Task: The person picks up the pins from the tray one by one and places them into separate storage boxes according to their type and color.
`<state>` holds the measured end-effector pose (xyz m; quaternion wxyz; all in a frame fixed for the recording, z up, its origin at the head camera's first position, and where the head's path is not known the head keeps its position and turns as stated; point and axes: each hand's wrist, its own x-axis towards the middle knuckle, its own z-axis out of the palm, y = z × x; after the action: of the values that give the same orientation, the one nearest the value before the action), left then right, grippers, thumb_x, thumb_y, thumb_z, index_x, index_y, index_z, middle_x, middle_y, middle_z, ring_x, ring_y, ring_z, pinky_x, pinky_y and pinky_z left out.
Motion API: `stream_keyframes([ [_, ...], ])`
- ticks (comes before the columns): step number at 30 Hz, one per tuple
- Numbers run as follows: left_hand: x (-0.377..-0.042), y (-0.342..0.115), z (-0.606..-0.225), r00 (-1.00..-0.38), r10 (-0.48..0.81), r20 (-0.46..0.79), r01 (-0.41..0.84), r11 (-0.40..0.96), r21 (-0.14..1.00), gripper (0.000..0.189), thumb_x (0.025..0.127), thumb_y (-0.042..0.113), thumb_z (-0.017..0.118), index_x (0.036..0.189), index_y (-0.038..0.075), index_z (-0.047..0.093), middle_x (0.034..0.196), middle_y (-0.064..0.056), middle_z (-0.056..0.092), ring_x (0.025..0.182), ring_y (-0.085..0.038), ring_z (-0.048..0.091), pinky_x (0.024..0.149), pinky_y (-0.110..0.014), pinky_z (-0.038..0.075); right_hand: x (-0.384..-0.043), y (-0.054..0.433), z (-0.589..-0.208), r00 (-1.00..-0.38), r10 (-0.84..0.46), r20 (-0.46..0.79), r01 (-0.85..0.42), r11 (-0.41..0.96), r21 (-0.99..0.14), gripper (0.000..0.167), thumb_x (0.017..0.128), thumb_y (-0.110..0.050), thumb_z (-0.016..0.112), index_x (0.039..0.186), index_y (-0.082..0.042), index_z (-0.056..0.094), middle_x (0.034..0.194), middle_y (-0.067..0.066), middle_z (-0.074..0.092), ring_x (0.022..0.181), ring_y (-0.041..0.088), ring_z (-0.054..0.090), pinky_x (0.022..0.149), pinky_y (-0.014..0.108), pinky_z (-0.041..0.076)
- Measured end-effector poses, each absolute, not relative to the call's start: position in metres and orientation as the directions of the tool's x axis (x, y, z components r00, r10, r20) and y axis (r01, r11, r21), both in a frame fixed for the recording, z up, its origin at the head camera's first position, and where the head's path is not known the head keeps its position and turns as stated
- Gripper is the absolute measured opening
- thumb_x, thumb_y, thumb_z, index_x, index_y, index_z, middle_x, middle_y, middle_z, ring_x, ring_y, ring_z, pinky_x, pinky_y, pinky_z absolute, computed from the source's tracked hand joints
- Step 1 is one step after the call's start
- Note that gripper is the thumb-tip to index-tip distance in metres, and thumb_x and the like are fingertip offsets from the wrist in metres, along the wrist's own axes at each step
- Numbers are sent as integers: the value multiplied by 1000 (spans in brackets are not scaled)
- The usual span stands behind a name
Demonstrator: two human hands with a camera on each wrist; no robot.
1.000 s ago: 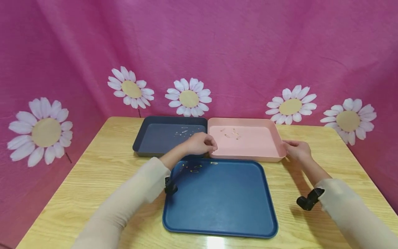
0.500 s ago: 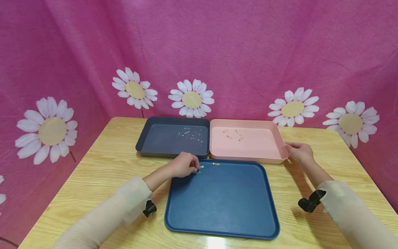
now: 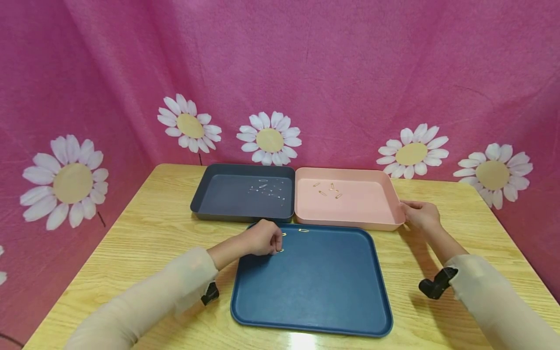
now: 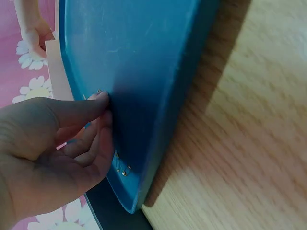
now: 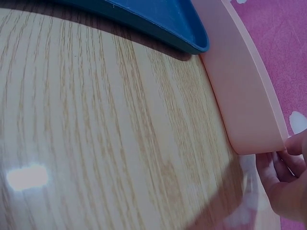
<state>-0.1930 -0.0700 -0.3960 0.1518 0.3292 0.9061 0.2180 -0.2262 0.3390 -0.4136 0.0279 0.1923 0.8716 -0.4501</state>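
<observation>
My left hand (image 3: 264,238) is low over the upper left of the blue tray (image 3: 312,287). Its thumb and forefinger pinch a small gold safety pin (image 3: 280,251), whose end peeks out past the fingertips in the left wrist view. Two more gold pins (image 4: 126,170) lie on the tray beyond the curled fingers, near the corner. Another gold safety pin (image 3: 304,230) rests by the tray's far edge. At the right, my right hand (image 3: 422,215) grips the right side wall of the pink tray (image 3: 367,199), thumb at the rim and fingers below it.
Several gold safety pins (image 3: 332,186) lie in the pink tray. Left of it, the dark grey tray (image 3: 227,197) holds several silver pins (image 3: 263,185). Both stand side by side behind the blue tray on a wooden table (image 3: 144,233). A pink flowered cloth (image 3: 280,73) hangs behind.
From above the far edge of the blue tray, my left hand came back left and down onto it, then shifted slightly nearer to a gold pin. My right hand stays on the pink tray.
</observation>
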Motion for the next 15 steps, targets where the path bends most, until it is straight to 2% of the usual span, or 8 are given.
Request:
stream_keyframes([
  [3, -190, -67, -394, -737, 646, -198, 495, 716, 493, 13, 75, -10, 68, 73, 2, 67, 63, -4, 64, 55, -2, 46, 50, -11, 36, -226, 339, -414, -922, 312, -232, 369, 518, -772, 53, 97, -33, 48, 137, 2, 50, 138, 29, 49, 78, -6, 49, 64, 10, 48],
  [6, -186, -65, -394, -739, 625, -252, 453, 738, 501, 13, 76, -9, 67, 76, 3, 65, 63, -1, 58, 57, -5, 46, 51, -13, 36, -226, 339, -415, -920, 310, -239, 374, 515, -771, 53, 98, -33, 47, 137, 2, 49, 140, 28, 48, 96, 10, 56, 64, 9, 47],
  [9, -182, -62, -393, -723, 629, -286, 443, 740, 506, 12, 77, -8, 68, 77, 4, 64, 63, 2, 54, 59, -7, 46, 52, -15, 36, -225, 339, -415, -920, 308, -241, 374, 513, -772, 54, 98, -34, 47, 138, 3, 48, 141, 29, 46, 113, 25, 53, 64, 9, 47],
  [12, -179, -60, -391, -689, 654, -314, 441, 721, 534, 10, 78, -7, 68, 79, 3, 65, 64, 2, 53, 60, -8, 46, 53, -16, 36, -226, 340, -415, -919, 307, -248, 379, 511, -772, 55, 98, -34, 47, 139, 3, 47, 142, 29, 45, 119, 29, 50, 64, 9, 46],
  [15, -177, -59, -388, -645, 695, -317, 451, 682, 576, 9, 80, -5, 66, 80, 4, 67, 66, 1, 58, 61, -6, 47, 56, -15, 38, -226, 339, -414, -918, 308, -251, 382, 507, -773, 55, 98, -35, 46, 139, 2, 46, 143, 29, 44, 121, 30, 50, 64, 9, 46],
])
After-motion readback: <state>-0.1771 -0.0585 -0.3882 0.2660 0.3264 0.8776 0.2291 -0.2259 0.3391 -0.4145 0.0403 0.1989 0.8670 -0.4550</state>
